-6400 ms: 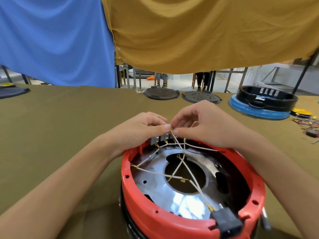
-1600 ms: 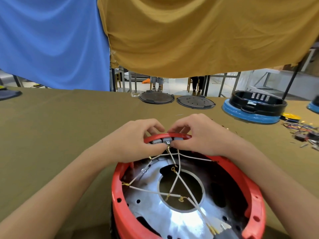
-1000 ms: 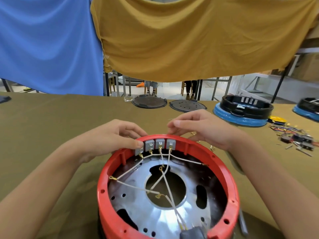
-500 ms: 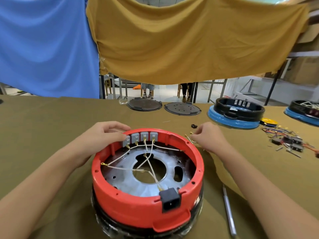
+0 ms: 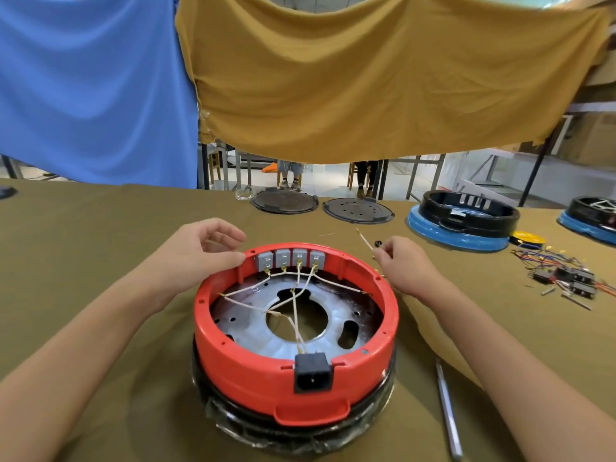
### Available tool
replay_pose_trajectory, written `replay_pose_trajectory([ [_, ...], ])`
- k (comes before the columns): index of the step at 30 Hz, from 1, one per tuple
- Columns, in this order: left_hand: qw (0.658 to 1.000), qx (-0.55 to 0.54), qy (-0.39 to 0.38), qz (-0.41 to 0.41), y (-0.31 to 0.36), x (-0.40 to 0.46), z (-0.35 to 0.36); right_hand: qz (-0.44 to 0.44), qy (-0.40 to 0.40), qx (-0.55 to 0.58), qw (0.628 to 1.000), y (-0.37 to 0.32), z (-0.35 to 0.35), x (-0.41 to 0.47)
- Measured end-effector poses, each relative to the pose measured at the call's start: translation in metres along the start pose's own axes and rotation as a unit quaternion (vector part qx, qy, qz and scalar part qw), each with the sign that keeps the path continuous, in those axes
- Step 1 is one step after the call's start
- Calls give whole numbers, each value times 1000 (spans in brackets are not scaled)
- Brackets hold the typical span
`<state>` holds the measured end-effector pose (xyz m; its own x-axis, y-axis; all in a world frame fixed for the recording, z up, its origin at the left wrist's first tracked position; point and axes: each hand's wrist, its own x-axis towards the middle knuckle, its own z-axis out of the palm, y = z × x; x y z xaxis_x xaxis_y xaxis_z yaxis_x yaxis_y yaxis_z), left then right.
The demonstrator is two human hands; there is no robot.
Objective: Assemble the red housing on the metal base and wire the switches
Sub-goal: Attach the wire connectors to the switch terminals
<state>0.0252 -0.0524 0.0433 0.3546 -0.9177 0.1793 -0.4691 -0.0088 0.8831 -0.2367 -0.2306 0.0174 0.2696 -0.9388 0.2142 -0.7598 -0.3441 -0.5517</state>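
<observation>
— Four grey switches (image 5: 290,259) sit in a row at the far rim of the red housing (image 5: 293,371), which is seated on the metal base (image 5: 253,331) mid-desk (image 5: 83,261). Hands?

— Left hand (image 5: 196,258) loosely curled, thumb touching the rim beside the switches; right hand (image 5: 403,265) pinches a loose wire (image 5: 364,239) just right of the housing.

— Handling?

— That wire looks thin and limp; I'd grip near its brass terminal. Housing seems rigid, so steady it by the rim
</observation>
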Motion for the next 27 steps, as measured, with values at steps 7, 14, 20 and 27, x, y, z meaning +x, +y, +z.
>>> replay_pose_trajectory([
  [7, 985, 63, -121, -106, 5, -2, -14, -84, -9, 264, 961, -18, -8, -14],
  [14, 998, -48, -19, -27, -4, 7, -1, -146, -51, 304, 940, -41, -21, -28],
  [20, 987, -4, -117, -114, 0, 2, -13, -208, -59, 265, 940, -52, -20, -39],
  [27, 997, -45, -45, -40, -1, 5, 0, -268, -72, 232, 932, -57, -23, -46],
])
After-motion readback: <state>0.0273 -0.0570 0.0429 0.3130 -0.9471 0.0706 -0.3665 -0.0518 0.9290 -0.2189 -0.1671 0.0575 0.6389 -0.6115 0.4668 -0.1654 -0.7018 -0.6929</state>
